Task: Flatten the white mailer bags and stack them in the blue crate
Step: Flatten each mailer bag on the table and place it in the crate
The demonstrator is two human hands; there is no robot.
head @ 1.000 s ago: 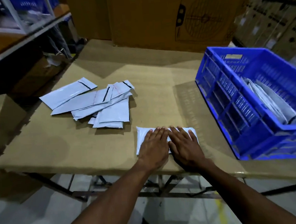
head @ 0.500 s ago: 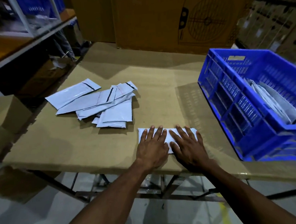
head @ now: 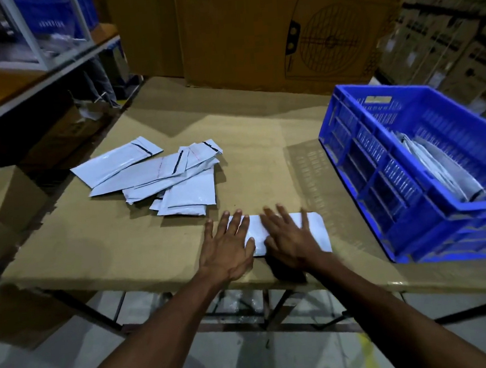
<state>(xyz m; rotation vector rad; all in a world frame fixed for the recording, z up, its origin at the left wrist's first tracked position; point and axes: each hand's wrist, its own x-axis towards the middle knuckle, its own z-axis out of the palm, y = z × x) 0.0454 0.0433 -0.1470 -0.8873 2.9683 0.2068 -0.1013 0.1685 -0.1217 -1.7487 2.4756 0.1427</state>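
Observation:
One white mailer bag [head: 315, 230] lies flat near the front edge of the cardboard-covered table [head: 250, 143]. My left hand [head: 229, 245] presses palm down on its left end, fingers spread. My right hand [head: 287, 238] lies flat on its middle, slightly blurred, with the bag's right end showing beyond the fingers. A loose pile of white mailer bags [head: 155, 175] sits to the left on the table. The blue crate [head: 428, 217] stands at the right and holds several white mailer bags [head: 439, 170] leaning inside.
Large cardboard boxes [head: 268, 32] stand behind the table. A metal shelf [head: 35, 72] runs along the left, with a small cardboard box [head: 9, 197] below it. Stacked cartons [head: 449, 25] fill the far right. Bare tabletop lies between the pile and the crate.
Both hands have slid apart over the bag, the right hand moving rightward. The bag's white middle now shows between them. The camera view shifted slightly.

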